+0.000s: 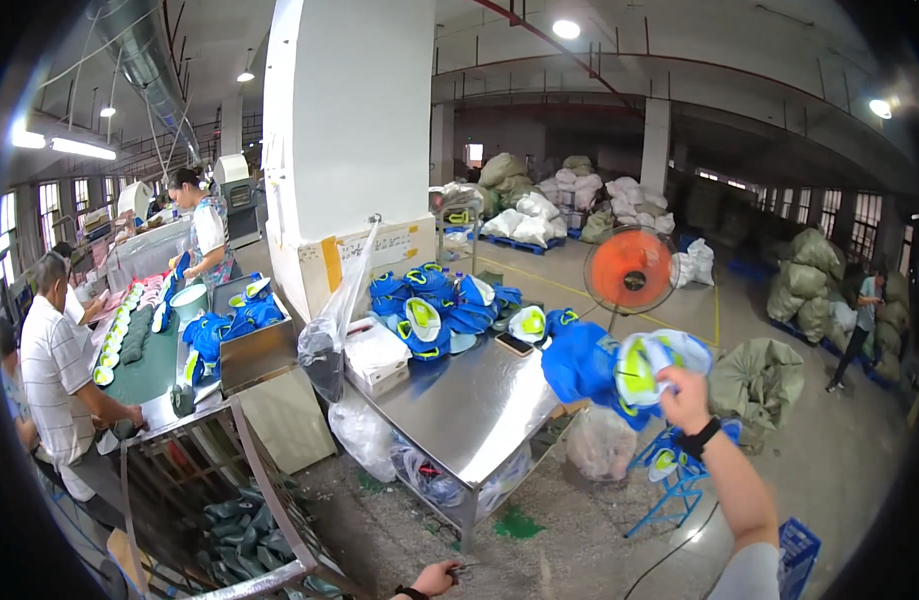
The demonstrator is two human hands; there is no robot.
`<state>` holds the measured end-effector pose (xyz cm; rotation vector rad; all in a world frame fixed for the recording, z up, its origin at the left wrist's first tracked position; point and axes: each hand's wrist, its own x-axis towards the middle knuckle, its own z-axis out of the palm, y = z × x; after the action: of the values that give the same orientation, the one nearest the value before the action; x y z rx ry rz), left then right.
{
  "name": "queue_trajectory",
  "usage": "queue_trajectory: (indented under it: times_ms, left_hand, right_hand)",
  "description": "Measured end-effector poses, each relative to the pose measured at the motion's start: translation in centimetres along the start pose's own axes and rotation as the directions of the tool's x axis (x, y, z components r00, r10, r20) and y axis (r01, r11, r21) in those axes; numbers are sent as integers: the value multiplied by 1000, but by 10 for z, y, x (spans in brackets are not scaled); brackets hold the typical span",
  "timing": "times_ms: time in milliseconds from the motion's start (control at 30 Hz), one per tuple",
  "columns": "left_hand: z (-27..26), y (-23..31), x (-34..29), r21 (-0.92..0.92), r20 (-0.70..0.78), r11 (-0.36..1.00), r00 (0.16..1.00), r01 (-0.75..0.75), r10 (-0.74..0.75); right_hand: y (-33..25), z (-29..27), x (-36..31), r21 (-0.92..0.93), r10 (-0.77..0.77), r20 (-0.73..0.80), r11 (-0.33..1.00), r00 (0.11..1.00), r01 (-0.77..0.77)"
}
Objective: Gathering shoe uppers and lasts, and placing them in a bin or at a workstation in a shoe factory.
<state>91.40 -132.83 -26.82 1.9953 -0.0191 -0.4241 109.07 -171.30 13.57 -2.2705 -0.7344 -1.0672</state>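
My right hand (688, 402), with a black band at the wrist, is raised at the table's right end. Its fingers are closed on a blue shoe upper (635, 368) with a white and lime-green inside; more blue fabric hangs beside it, slightly blurred. Low at the front edge, my left hand (438, 577) is closed around a small dark thing, too little of it showing to name. Between my hands stands a metal-topped table (470, 420). A heap of blue shoe uppers (425, 310) lies along its far side, next to a smartphone (515, 344).
A metal-framed cage (265, 480) of dark green shoe lasts (245, 535) stands at left. An orange fan (630, 270) is behind my right hand, and a blue stool (670, 495) below it. Several people work along a bench (140, 370). A pillar (350, 130) rises beyond the table.
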Motion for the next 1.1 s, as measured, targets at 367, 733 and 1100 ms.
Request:
queue_trajectory:
  times_ms: [367, 733, 1100]
  left_hand:
    - [-74, 105, 111, -41, -422, 997, 906, -67, 44]
    - [-105, 162, 228, 147, -677, 954, 730, 263, -97]
    - [-194, 202, 242, 328, -944, 770, 161, 548, 288]
  right_hand:
    - [-12, 362, -139, 250, -151, 569, 968, 808, 5]
    - [81, 355, -81, 607, -320, 545, 788, 775, -101]
    - [153, 457, -60, 194, -160, 768, 981, 620, 12]
